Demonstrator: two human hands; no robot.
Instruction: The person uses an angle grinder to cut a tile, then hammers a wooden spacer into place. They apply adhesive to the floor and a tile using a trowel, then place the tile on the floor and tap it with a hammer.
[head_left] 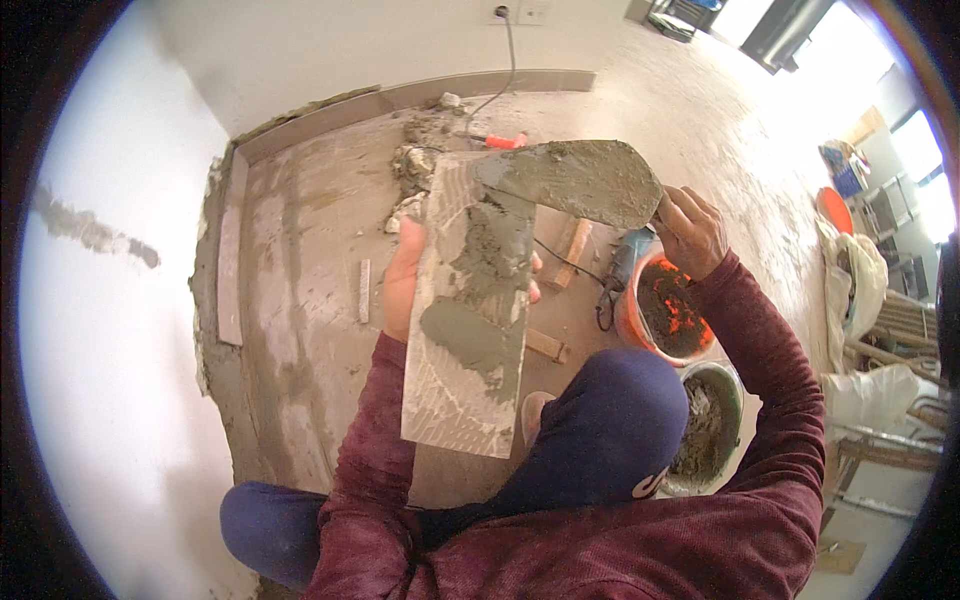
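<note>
Head | left hand [405, 285] grip clasps tile [470, 310] | right hand [690, 230] grip clasps trowel [585, 180]

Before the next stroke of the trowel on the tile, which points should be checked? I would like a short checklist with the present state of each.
1. Left hand supports the tile from beneath: ok.
2. Right hand grips the trowel handle: ok.
3. Trowel blade carries mortar: ok.
4. Mortar covers the whole tile back: not ok, the lower part is bare.
5. Orange bucket and grey bucket close by the right arm: ok.
6. Mortar thickness even: cannot tell.
</note>
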